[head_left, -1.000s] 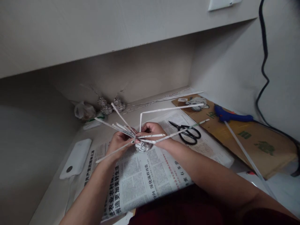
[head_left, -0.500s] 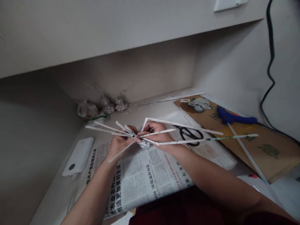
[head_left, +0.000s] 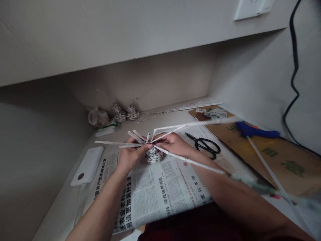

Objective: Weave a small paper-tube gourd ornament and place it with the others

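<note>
Between my hands is a small woven paper basket (head_left: pixel 154 156), rounded and made of rolled newsprint. Rolled paper strips (head_left: pixel 190 161) fan out from its top to both sides; the long ones on the right blur toward their ends. My left hand (head_left: pixel 131 154) closes on the left side, its thumb at the rim where the strips meet. On the right, my right hand (head_left: pixel 173 144) pinches the strips at the same rim, fingers partly hidden behind them. Newspaper (head_left: pixel 150 197) lies under the work.
Black scissors (head_left: pixel 207 146) lie right of my right hand. A blue glue gun (head_left: pixel 258 130) rests on cardboard (head_left: pixel 271 154). At the back stand two woven gourd shapes (head_left: pixel 132 112), a plastic bag (head_left: pixel 97 116) and loose paper rolls (head_left: pixel 175 109). A white power bank (head_left: pixel 87 166) lies left. A shelf overhangs behind.
The basket has tilted more upright, showing more of its woven side. The strips have swung round, the long right one now dropping across my right forearm. The view has shifted slightly.
</note>
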Tool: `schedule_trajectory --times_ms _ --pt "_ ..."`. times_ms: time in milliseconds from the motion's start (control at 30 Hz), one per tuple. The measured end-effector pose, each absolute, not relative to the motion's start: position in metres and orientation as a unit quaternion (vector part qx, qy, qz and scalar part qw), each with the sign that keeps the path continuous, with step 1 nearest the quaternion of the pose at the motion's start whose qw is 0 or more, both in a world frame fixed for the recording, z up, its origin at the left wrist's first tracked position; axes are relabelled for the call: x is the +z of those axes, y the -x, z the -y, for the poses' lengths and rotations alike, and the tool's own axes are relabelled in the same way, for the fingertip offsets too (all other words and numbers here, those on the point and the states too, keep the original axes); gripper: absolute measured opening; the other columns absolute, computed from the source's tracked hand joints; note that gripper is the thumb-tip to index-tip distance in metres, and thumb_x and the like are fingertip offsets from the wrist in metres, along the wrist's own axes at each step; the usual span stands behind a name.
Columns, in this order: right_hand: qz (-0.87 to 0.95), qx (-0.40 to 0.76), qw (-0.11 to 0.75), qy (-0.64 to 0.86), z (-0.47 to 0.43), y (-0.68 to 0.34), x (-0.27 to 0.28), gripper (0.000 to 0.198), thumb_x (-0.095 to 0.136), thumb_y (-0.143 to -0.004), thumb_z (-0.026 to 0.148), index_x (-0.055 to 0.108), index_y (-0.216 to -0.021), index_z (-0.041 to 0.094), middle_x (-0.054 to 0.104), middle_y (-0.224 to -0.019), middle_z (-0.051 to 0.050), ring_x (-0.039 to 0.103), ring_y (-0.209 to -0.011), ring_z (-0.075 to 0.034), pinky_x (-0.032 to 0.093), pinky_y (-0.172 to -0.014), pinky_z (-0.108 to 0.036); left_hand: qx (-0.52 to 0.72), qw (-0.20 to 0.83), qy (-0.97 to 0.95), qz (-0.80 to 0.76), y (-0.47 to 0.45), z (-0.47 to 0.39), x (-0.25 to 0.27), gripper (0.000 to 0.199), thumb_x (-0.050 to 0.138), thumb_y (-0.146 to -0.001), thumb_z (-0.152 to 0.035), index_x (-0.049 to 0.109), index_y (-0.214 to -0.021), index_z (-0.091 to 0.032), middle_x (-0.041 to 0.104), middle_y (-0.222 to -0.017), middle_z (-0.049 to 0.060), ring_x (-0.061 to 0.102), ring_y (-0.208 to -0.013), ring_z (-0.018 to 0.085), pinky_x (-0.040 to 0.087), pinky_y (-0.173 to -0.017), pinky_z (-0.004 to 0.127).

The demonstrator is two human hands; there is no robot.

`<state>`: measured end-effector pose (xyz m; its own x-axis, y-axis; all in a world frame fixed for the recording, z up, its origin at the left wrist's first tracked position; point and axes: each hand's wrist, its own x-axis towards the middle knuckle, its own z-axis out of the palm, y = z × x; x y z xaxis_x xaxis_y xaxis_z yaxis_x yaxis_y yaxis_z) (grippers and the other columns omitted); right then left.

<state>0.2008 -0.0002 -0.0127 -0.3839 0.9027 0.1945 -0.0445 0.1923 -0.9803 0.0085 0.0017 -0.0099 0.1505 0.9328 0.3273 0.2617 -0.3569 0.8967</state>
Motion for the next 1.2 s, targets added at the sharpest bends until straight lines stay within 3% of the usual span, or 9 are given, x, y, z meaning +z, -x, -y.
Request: schedule_trajectory --times_ms 133,167,267,333,500,633,733,867,1200 --pt "0.66 0.543 0.419 0.308 0.002 -0.202 -0.013 0.052 0.083 -0.062 0.024 0.066 -0.111 0.024 0.066 -0.091 -0.001 0.06 -0.08 -0.014 0.049 -0.067 -0.025 0.5 0.321 -0.64 -0.486 -0.009 -0.004 -0.011 0.025 0.077 -0.066 -0.032 0.063 -0.08 -0.016 0.065 -0.075 0.0 0.06 -0.071 0.016 0.046 -0.067 0.026" --pt "0.652 0.547 0.425 0.307 0.003 -0.201 -0.013 0.052 0.083 -0.062 0.028 0.066 -0.111 0.024 0.066 -0.09 -0.001 0.06 -0.079 -0.014 0.048 -0.064 -0.024 0.504 0.319 -0.635 -0.491 -0.009 -0.004 -0.011 0.026 0.078 -0.066 -0.032 0.063 -0.079 -0.016 0.065 -0.074 0.0 0.059 -0.07 0.015 0.046 -0.066 0.026" --pt "0.574 0.578 0.483 0.322 0.003 -0.197 -0.014 0.03 0.067 -0.08 0.043 0.068 -0.1 0.021 0.066 -0.083 -0.003 0.06 -0.069 -0.012 0.045 -0.053 -0.021 0.512 0.318 -0.629 -0.491 -0.011 -0.003 -0.008 0.026 0.078 -0.065 -0.031 0.063 -0.079 -0.016 0.064 -0.072 -0.001 0.059 -0.067 0.015 0.046 -0.064 0.025" --pt "0.49 0.624 0.508 0.335 0.001 -0.196 -0.014 0.033 0.058 -0.086 0.048 0.068 -0.093 0.017 0.066 -0.076 -0.004 0.06 -0.061 -0.011 0.041 -0.044 -0.02 0.507 0.318 -0.634 -0.489 -0.013 0.0 -0.005 0.025 0.079 -0.064 -0.03 0.063 -0.077 -0.017 0.065 -0.071 -0.001 0.059 -0.067 0.015 0.046 -0.064 0.025" --pt "0.338 0.723 0.497 0.342 -0.01 -0.204 -0.011 0.04 0.045 -0.094 0.046 0.067 -0.088 0.013 0.065 -0.066 -0.005 0.059 -0.051 -0.011 0.038 -0.04 -0.019 0.488 0.315 -0.648 -0.493 -0.018 0.004 0.0 0.024 0.08 -0.061 -0.027 0.061 -0.071 -0.017 0.065 -0.071 -0.001 0.06 -0.068 0.015 0.047 -0.064 0.025" --pt "0.362 0.667 0.499 0.419 -0.01 -0.208 -0.008 0.037 0.051 -0.09 0.047 0.065 -0.078 0.015 0.062 -0.057 -0.002 0.054 -0.043 -0.01 0.034 -0.036 -0.02 0.476 0.315 -0.656 -0.493 -0.016 0.003 -0.002 0.025 0.08 -0.062 -0.028 0.063 -0.075 -0.016 0.066 -0.074 0.0 0.061 -0.07 0.016 0.048 -0.066 0.026" --pt "0.491 0.567 0.481 0.454 -0.003 -0.201 -0.011 0.027 0.062 -0.083 0.04 0.064 -0.071 0.016 0.06 -0.055 0.001 0.05 -0.042 -0.009 0.037 -0.04 -0.021 0.478 0.329 -0.659 -0.479 -0.014 0.002 -0.003 0.027 0.08 -0.062 -0.029 0.063 -0.078 -0.017 0.066 -0.074 0.0 0.061 -0.071 0.017 0.048 -0.067 0.027" --pt "0.623 0.442 0.492 0.418 0.007 -0.19 -0.017 0.011 0.063 -0.08 0.027 0.069 -0.083 0.018 0.07 -0.08 -0.003 0.061 -0.067 -0.012 0.048 -0.061 -0.024 0.479 0.345 -0.668 -0.453 -0.012 0.001 -0.003 0.026 0.08 -0.064 -0.029 0.061 -0.077 -0.017 0.065 -0.073 -0.001 0.06 -0.07 0.016 0.047 -0.066 0.025" --pt "0.635 0.392 0.494 0.445 0.009 -0.187 -0.017 0.013 0.062 -0.081 0.028 0.07 -0.085 0.018 0.071 -0.078 -0.003 0.062 -0.066 -0.013 0.048 -0.062 -0.026 0.404 0.439 -0.693 -0.405 0.004 -0.005 -0.002 0.02 0.068 -0.078 -0.028 0.066 -0.094 -0.016 0.068 -0.089 0.004 0.063 -0.085 0.018 0.049 -0.078 0.029"
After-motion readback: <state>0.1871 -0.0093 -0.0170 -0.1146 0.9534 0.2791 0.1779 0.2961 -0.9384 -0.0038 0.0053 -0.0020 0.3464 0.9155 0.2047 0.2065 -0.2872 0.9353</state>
